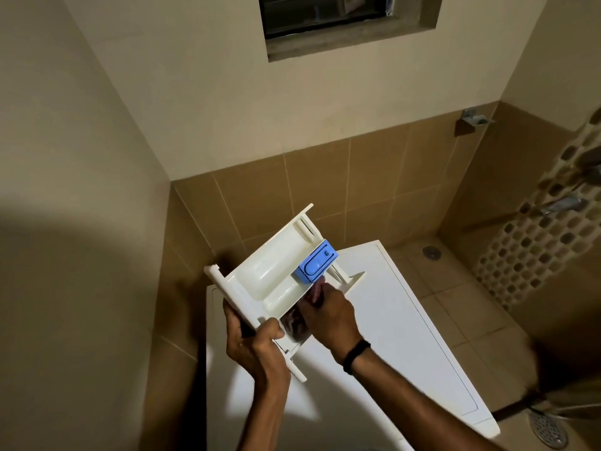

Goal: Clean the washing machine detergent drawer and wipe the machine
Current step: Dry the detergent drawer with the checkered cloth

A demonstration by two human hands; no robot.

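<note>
- My left hand grips the near end of the detergent drawer, thumb curled over its upper edge and fingers wrapped beneath it.
- My right hand, with a black wristband at the wrist, has its fingers closed around a dark, mottled cloth. I am pressing the cloth into the drawer's right-hand compartment.
- The drawer is out of its slot, held in the air above the white washing machine top and tilted so its far end points up toward the wall.
- It is off-white plastic with long, rounded compartments side by side, and the left one looks smooth and creamy.
- A blue insert sits toward the far end of the right compartment, just beyond my right knuckles.
- Past the machine, a round floor drain lies in the tan floor tiles.
- A metal tap juts from the mosaic wall on the right.
- A dark window is set high in the back wall.
</note>
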